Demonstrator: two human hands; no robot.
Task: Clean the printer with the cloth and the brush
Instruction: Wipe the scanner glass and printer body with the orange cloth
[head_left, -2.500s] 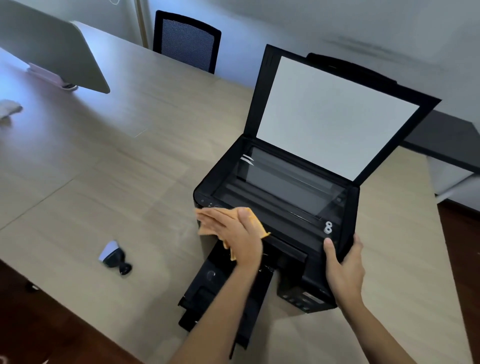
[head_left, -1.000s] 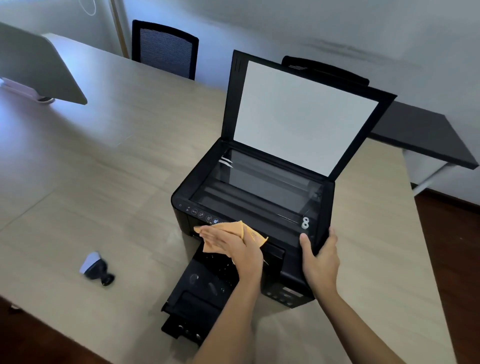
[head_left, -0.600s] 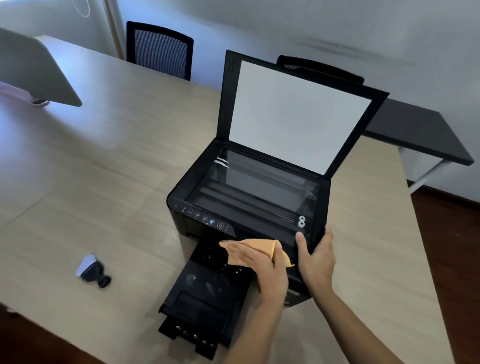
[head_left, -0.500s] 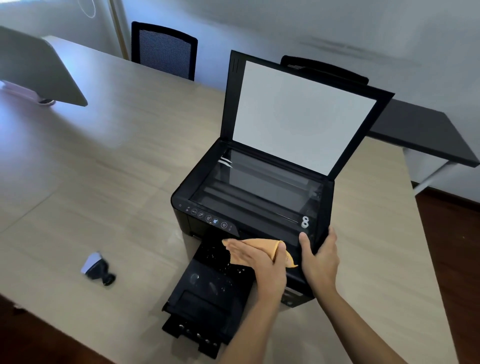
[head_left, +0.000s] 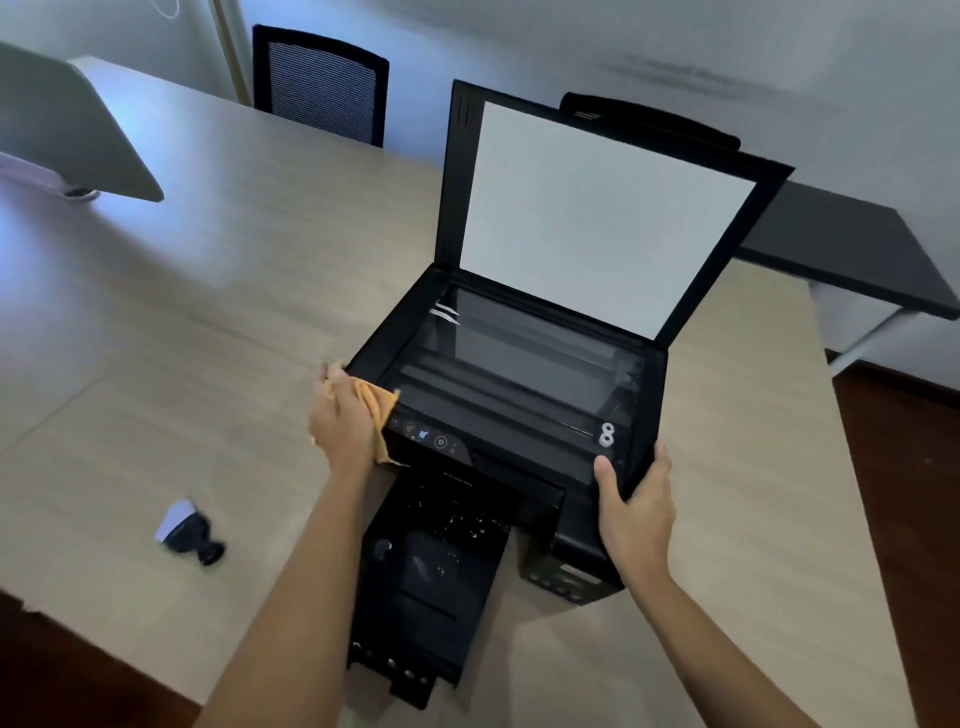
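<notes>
A black printer (head_left: 519, 374) stands on the wooden table with its scanner lid (head_left: 597, 218) raised and its front paper tray (head_left: 426, 587) pulled out. My left hand (head_left: 343, 421) presses an orange cloth (head_left: 382, 410) against the printer's front left corner, beside the control buttons. My right hand (head_left: 636, 509) grips the printer's front right corner. A small brush (head_left: 187, 532) with a black handle and pale bristles lies on the table to the left, apart from both hands.
A laptop on a stand (head_left: 72, 130) sits at the far left of the table (head_left: 208, 291). Two black chairs (head_left: 322, 83) stand behind the table. A dark side table (head_left: 841, 244) is at the right. The table's near edge runs close below the brush.
My left hand has slid the cloth from the front middle of the printer, above the tray, to the front left corner. My right hand keeps its grip on the right corner.
</notes>
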